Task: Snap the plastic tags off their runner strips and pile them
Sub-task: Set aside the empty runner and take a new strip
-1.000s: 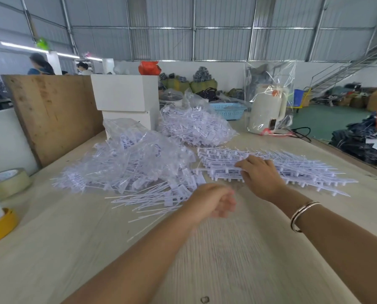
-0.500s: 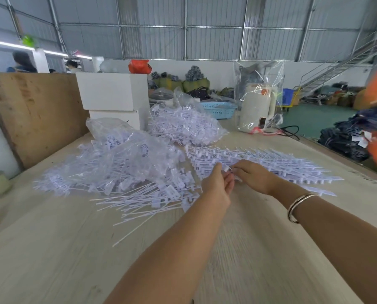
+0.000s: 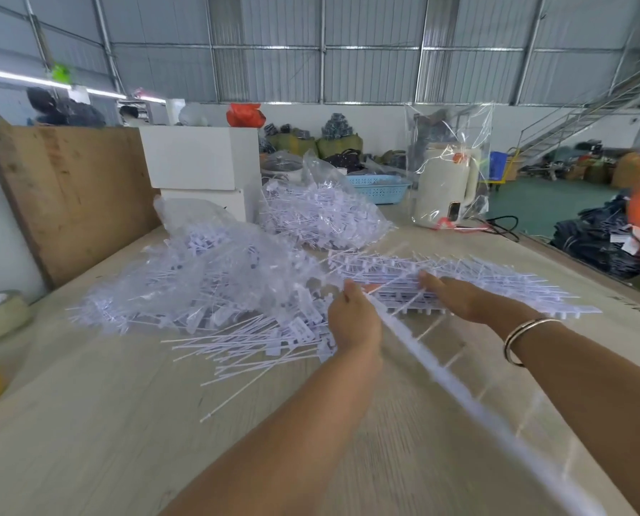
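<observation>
White, thin plastic formed the runner strip (image 3: 441,370), which was held at its far end by the left hand (image 3: 354,322); the fingers were curled round it. The strip ran from there toward the camera and was blurred, with its thin tags standing off to the right side like comb teeth. The right hand (image 3: 460,297) was laid on the stack of strips (image 3: 497,288) with fingers nearly straight, so it seemed to press rather than grasp, though the fingertips were partly hidden. The step in hand was judged to be the lifting of one strip free of the stack. Next, a firm grip on the tags and a sharp pull would be needed. The loose snapped tags (image 3: 259,340) were piled just left of the hands, on the pale wooden table (image 3: 87,422), beside clear crinkled bags (image 3: 218,270) of more tags.
</observation>
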